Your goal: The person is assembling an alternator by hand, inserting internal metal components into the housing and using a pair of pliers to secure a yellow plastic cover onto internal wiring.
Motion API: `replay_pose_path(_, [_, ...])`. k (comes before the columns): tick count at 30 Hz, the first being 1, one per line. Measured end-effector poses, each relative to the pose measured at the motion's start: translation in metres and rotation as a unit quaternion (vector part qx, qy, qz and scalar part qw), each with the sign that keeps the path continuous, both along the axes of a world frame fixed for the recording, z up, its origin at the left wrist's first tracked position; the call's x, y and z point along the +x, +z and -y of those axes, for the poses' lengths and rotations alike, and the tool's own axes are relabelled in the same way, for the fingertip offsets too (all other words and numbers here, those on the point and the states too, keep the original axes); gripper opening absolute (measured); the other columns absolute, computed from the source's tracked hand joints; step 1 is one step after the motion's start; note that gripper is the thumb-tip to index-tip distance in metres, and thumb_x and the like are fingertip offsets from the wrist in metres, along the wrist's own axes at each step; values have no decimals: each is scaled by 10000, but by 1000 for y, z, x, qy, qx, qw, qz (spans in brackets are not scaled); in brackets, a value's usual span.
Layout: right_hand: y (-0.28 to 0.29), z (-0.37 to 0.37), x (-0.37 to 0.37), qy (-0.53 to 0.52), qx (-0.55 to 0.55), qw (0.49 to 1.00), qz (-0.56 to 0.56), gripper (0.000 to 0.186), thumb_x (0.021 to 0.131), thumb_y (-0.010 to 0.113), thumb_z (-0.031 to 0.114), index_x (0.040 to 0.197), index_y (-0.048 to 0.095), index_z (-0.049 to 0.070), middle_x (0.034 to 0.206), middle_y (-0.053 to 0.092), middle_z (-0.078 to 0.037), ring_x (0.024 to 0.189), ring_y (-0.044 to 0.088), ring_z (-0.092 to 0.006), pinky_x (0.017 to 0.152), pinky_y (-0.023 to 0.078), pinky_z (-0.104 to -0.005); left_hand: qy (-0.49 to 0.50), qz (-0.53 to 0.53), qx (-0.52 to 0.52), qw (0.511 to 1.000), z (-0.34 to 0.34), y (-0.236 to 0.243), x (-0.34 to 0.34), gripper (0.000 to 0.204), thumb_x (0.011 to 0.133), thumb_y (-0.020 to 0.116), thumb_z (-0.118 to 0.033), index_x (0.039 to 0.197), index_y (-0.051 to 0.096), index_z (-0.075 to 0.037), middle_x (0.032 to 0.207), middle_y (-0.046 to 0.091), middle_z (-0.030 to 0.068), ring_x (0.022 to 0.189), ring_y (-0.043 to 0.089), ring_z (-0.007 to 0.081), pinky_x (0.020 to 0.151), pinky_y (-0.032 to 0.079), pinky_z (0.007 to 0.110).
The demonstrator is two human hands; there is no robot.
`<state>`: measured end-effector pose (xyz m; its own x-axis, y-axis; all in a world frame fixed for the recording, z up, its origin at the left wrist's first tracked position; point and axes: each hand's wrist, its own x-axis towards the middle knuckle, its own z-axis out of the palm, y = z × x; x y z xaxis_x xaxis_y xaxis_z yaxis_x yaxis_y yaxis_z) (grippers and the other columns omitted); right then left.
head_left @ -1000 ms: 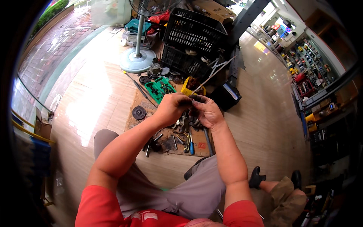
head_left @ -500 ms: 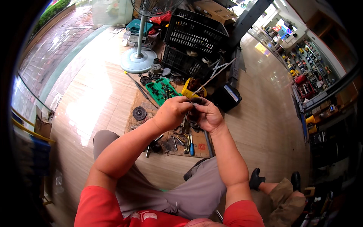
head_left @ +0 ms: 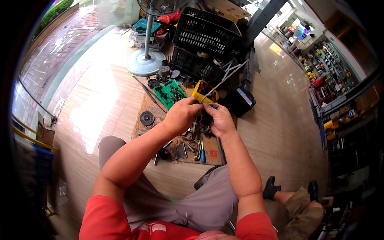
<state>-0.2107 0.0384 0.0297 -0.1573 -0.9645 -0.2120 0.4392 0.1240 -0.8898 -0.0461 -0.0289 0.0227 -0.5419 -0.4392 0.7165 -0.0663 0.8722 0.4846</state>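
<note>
My left hand (head_left: pixel 182 117) and my right hand (head_left: pixel 221 120) meet fingertip to fingertip above a dirty cardboard sheet (head_left: pixel 178 157). Both are closed in a pinch; what lies between the fingers is small, dark and mostly hidden. Just beyond them are an open green tool case (head_left: pixel 169 93) and a yellow container (head_left: pixel 199 91) with dark reddish-brown contents. Below my hands on the cardboard lie a blue-handled screwdriver (head_left: pixel 203 156), pliers and several metal tools. A round dark disc (head_left: pixel 147 118) rests left of my left hand.
A fan with a round pale base (head_left: pixel 146 62) stands at the back, beside stacked black crates (head_left: pixel 208 34). A black box (head_left: pixel 239 101) sits right of the yellow container. Another person's legs (head_left: pixel 298 200) are at lower right. Shelves (head_left: pixel 328 66) of small goods line the far right.
Both hands have shifted slightly, still pinched together. My right hand's fingers have changed position at the tips. The surroundings have barely moved.
</note>
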Motion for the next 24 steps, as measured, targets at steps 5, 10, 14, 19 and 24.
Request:
replay_pose_path(5, [1, 4, 0, -46, -37, 995, -76, 146, 910, 654, 153, 895, 662, 7, 756, 646, -25, 588, 581, -105, 545, 502, -248, 49, -76, -22, 996, -2, 0, -5, 301, 722, 653, 22, 1015, 622, -42, 1050, 591, 165, 962, 591, 358, 821, 497, 403])
replay_pose_path(10, [15, -2, -6, -44, -35, 975, -217, 155, 915, 649, 149, 867, 636, 2, 697, 622, -28, 569, 572, -91, 522, 487, -236, 122, -6, -6, 993, 1, 13, -2, 446, 776, 703, -80, 1199, 572, -20, 1244, 551, 193, 1109, 543, 380, 960, 434, 418])
replay_pose_path(14, [13, -3, -7, -35, -35, 973, -227, 152, 916, 648, 144, 875, 634, -2, 701, 623, -30, 562, 569, -90, 521, 485, -232, -12, 123, 241, 963, 8, 7, 11, 494, 828, 674, -148, 1263, 499, 9, 1060, 617, 234, 975, 585, 417, 823, 481, 443])
replay_pose_path(19, [15, 0, -5, -51, -24, 977, -204, 159, 921, 638, 142, 861, 636, -6, 702, 609, -17, 545, 544, -87, 506, 473, -231, 25, 120, 111, 986, 7, -7, 6, 306, 854, 585, -99, 1137, 556, 12, 967, 634, 217, 902, 607, 417, 762, 496, 460])
replay_pose_path(24, [9, 3, 0, -83, -21, 986, -146, 168, 920, 638, 141, 829, 608, 3, 682, 596, -20, 527, 543, -91, 496, 471, -232, 52, 137, 70, 987, 5, -7, 7, 247, 823, 520, -35, 1054, 603, -8, 932, 638, 198, 872, 628, 384, 758, 510, 447])
